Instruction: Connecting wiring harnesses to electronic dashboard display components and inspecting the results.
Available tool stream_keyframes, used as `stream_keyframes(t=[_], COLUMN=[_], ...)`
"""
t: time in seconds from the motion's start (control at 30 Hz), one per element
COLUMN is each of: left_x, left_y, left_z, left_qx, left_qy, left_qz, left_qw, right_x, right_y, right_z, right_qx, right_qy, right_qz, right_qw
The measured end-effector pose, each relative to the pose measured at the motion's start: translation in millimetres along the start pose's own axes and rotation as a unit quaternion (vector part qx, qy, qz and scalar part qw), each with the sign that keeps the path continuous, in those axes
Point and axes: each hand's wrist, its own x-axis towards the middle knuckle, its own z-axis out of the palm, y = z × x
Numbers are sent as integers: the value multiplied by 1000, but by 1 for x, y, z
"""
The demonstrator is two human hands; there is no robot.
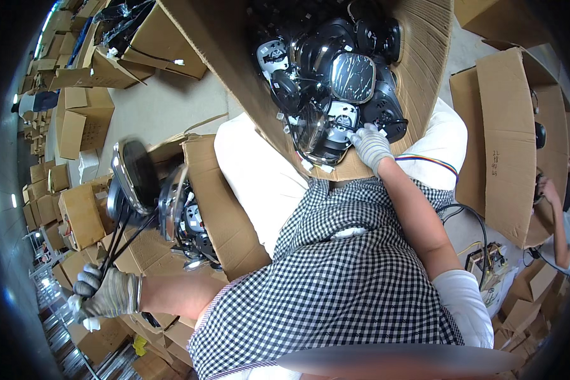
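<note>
My left hand, in a grey striped glove, is closed round a bundle of black cables out at the left. By these cables it holds a rounded black unit with a shiny rim, blurred by motion, above an open carton. My right hand, also gloved, reaches over the near edge of a large cardboard box between my knees. Its fingers curl down beside a silver-and-black part; what they grip is partly hidden. Many similar glossy black units fill the box, among them one with a mirror-like face.
The left carton holds more black units and stands against my leg. Other open cartons are stacked at the left. At the right, a co-worker's arm reaches into a tall carton. A black cable lies near my right knee.
</note>
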Motion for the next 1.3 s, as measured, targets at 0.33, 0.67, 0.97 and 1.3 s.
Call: stream_keyframes(t=[0.33, 0.67, 0.97, 1.3], left_x=[-95, -306, -326, -308], left_y=[-102, -127, -147, -133], left_z=[-31, 60, 79, 49], left_qx=[576, 168, 62, 38], left_qy=[-245, -545, -555, -527], left_qz=[-59, -361, -433, -458], left_qw=[778, 738, 707, 715], right_x=[-32, -45, -49, -88], right_y=[-44, -44, -47, -33], right_z=[-59, 35, 21, -58], right_qx=[-3, -88, -75, 460], right_qy=[322, 16, -96, -116], right_qz=[-207, -488, -495, -87], right_qw=[924, 868, 860, 876])
